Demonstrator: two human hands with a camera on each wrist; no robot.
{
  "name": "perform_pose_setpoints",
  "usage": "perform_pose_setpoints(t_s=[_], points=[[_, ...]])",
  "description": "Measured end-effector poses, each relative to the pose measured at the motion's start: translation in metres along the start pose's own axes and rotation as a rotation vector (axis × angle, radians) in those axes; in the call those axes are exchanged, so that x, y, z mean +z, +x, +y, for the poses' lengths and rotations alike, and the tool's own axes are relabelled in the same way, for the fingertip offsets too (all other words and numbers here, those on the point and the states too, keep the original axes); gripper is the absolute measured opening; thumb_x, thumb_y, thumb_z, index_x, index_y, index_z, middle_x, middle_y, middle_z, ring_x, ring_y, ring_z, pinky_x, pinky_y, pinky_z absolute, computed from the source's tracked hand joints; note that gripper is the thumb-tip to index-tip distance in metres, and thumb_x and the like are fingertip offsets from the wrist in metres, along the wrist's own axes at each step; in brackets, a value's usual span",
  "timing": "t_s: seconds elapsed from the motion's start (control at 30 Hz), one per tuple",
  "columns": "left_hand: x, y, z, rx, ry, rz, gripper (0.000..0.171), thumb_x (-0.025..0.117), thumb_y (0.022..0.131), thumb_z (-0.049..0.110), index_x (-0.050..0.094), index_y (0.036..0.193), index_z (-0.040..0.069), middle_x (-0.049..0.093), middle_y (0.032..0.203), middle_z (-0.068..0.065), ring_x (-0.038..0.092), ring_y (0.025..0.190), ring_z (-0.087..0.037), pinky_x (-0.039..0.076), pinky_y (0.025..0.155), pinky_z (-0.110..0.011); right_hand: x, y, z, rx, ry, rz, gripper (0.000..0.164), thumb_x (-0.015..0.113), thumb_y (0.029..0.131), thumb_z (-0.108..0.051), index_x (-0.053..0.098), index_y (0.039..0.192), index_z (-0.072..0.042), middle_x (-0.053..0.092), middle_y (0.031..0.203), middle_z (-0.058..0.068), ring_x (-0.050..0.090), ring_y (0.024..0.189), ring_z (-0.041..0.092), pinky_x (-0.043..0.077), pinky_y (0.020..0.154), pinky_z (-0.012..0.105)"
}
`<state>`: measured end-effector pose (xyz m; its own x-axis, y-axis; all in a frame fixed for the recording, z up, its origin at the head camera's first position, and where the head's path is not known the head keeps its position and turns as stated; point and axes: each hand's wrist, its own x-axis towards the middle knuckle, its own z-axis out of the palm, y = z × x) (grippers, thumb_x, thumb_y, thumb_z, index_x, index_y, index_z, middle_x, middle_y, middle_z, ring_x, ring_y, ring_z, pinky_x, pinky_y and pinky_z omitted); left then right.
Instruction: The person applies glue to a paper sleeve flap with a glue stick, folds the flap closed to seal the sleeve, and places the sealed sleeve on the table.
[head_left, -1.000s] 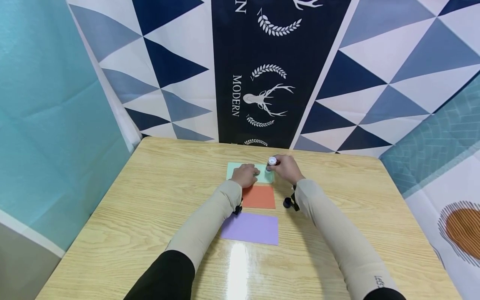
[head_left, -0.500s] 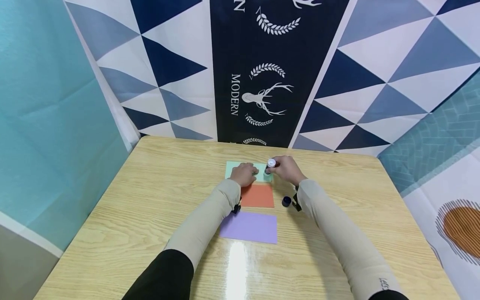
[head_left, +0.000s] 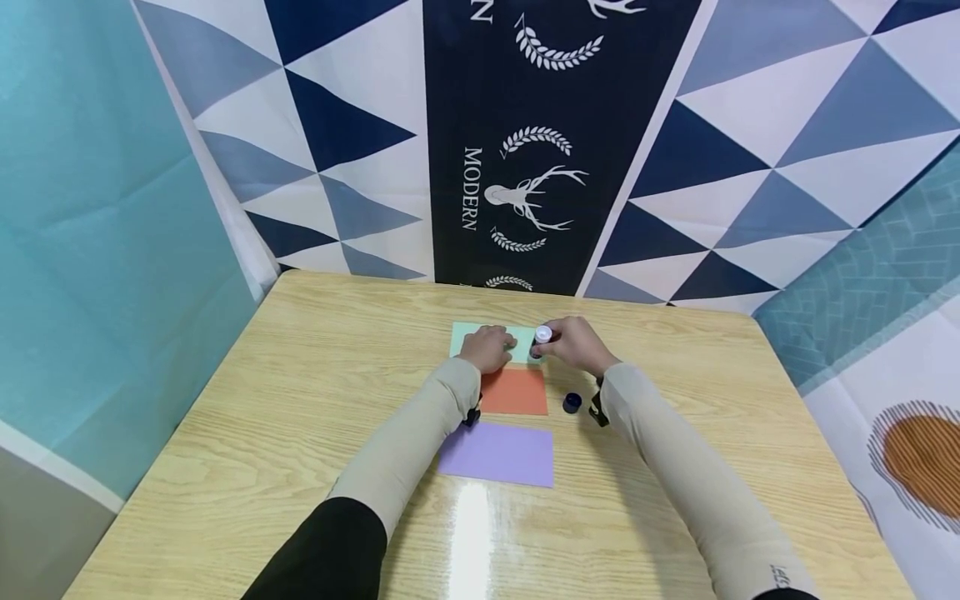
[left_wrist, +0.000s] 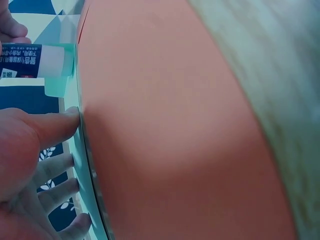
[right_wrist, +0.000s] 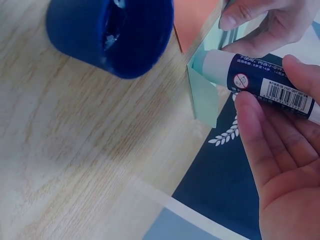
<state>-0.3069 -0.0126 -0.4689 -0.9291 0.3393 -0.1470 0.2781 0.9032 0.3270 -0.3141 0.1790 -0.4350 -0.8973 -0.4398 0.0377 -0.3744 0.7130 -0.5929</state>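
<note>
A light green paper point(head_left: 525, 337) lies toward the back of the table, and my left hand point(head_left: 487, 348) presses it with spread fingers. In the left wrist view the thumb point(left_wrist: 55, 125) and fingertips touch this paper. My right hand point(head_left: 576, 342) pinches a glue stick point(head_left: 542, 337) between thumb and fingers. Its uncapped end meets the green paper near the right edge, where the right wrist view shows a paper flap point(right_wrist: 205, 100) angled away from the rest. A dark blue label with a barcode wraps the glue stick point(right_wrist: 270, 82).
An orange paper point(head_left: 516, 392) lies just in front of the green one. Nearer still is a purple paper point(head_left: 498, 454). The dark blue glue cap point(head_left: 572, 403) stands on the wooden table point(head_left: 337, 333), right of the orange paper. Patterned cloth point(head_left: 375, 133) hangs behind.
My right hand has moved the glue stick a little toward me along the green paper's right side. The left hand stays in place on the paper.
</note>
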Motion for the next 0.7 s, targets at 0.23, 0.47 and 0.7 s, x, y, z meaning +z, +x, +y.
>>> perform_pose_setpoints(t_s=[0.23, 0.47, 0.7], points=[[-0.0007, -0.0017, -0.0013, 0.003, 0.007, -0.002, 0.035, 0.053, 0.101, 0.026, 0.059, 0.135, 0.023, 0.043, 0.153, -0.001, 0.037, 0.143, -0.024, 0.038, 0.111, -0.048, 0.0002, -0.0029, -0.0029, 0.004, 0.010, -0.017, 0.014, 0.079, 0.081, -0.015, 0.075, 0.092, -0.006, 0.075, 0.083, 0.006, 0.057, 0.068, 0.010, 0.048, 0.066, 0.027], [-0.0014, -0.0027, -0.0015, 0.001, 0.006, -0.001, 0.035, 0.053, 0.101, 0.026, 0.059, 0.135, 0.023, 0.043, 0.153, 0.000, 0.036, 0.143, -0.024, 0.037, 0.111, -0.048, 0.0021, -0.0036, -0.0013, 0.005, 0.029, -0.017, 0.011, 0.077, 0.083, -0.014, 0.075, 0.091, -0.006, 0.075, 0.084, 0.008, 0.059, 0.070, 0.010, 0.048, 0.066, 0.027], [-0.0009, -0.0007, -0.0011, 0.002, 0.012, -0.007, 0.036, 0.052, 0.101, 0.027, 0.058, 0.136, 0.024, 0.042, 0.154, 0.000, 0.035, 0.144, -0.023, 0.037, 0.112, -0.048, 0.0035, -0.0024, -0.0012, 0.007, 0.024, 0.025, 0.009, 0.076, 0.084, -0.014, 0.074, 0.090, -0.007, 0.076, 0.087, 0.009, 0.068, 0.079, 0.015, 0.053, 0.072, 0.031]])
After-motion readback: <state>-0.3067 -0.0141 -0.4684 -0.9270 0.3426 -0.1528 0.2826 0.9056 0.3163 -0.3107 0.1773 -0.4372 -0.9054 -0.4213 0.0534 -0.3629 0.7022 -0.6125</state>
